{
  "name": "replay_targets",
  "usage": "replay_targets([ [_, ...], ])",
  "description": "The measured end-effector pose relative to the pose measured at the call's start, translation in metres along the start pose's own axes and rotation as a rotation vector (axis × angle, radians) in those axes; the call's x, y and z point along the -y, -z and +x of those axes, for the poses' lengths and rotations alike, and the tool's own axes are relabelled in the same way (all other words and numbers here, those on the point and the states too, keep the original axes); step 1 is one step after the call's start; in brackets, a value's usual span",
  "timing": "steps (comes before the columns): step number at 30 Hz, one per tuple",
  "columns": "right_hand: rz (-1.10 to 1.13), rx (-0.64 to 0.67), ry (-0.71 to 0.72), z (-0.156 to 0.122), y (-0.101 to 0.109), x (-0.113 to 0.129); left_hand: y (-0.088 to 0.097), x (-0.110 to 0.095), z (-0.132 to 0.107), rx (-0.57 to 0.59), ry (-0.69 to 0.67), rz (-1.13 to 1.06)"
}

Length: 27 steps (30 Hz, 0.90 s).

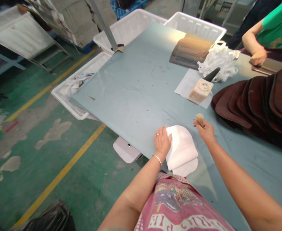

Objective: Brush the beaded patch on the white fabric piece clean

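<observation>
My left hand lies on the edge of a folded white padded fabric piece, pressing it against the grey-blue table covering. My right hand pinches a small tan bristle brush between its fingertips, just above the table and to the right of the white piece. A cream-coloured block with a black handle lies on a white paper sheet farther up the table. The brush's tip is partly hidden by my fingers.
Stacked dark brown padded pieces lie at the right, with a tangle of white strips and a tan-brown pad beyond. A co-worker's arm rests at the far right. White plastic tubs line the table's far side.
</observation>
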State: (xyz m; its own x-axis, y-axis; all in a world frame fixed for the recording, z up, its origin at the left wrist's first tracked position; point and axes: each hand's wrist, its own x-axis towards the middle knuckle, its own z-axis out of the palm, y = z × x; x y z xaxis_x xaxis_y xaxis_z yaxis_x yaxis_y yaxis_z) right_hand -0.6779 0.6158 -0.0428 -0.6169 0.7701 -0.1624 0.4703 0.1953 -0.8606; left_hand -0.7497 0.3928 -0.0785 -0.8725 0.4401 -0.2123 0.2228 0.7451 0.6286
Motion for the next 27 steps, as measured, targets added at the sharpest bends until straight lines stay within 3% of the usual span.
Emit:
replay_targets([
  [3, 0.126, 0.007, 0.029, -0.012, -0.017, 0.007, -0.025, -0.006, -0.014, -0.041, -0.215, 0.171],
  [8, 0.352, 0.007, -0.014, -0.024, -0.045, 0.009, -0.060, 0.004, -0.019, 0.034, -0.193, 0.228],
  [15, 0.715, 0.113, 0.001, -0.026, -0.071, 0.024, -0.063, 0.016, -0.017, 0.094, -0.244, 0.200],
  [23, 0.461, 0.164, 0.057, -0.032, -0.101, 0.006, -0.065, 0.028, -0.013, 0.131, -0.316, 0.168],
  [27, 0.616, 0.196, 0.109, -0.031, -0.098, 0.014, -0.067, 0.031, -0.011, 0.146, -0.343, 0.172],
])
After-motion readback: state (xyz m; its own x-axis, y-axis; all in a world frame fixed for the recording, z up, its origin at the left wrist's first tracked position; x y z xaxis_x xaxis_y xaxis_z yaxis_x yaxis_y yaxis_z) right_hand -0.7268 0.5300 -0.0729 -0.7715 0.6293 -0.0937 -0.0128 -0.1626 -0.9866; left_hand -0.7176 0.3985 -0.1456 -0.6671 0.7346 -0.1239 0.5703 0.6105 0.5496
